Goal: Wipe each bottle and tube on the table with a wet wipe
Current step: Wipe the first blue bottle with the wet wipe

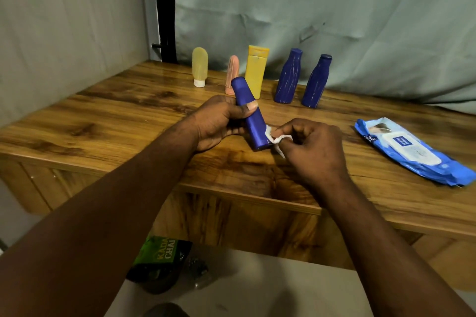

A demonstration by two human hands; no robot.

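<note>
Wood-grain worktop [103,121] and a grey-green cloth backdrop frame the scene. A blue bottle [251,116] is held tilted above the worktop, the left hand [219,123] curled round its middle, thumb on top. The right hand [311,147] pinches a crumpled white wet wipe [274,139] against the bottle's lower end. Beyond the left hand stand a pale yellow tube [199,65], a peach tube [232,72] and a yellow bottle [256,69]; beyond the right hand, two dark blue bottles [288,77] (both streaked pale). Right of the right hand lies a blue wipes pack [412,152].
</note>
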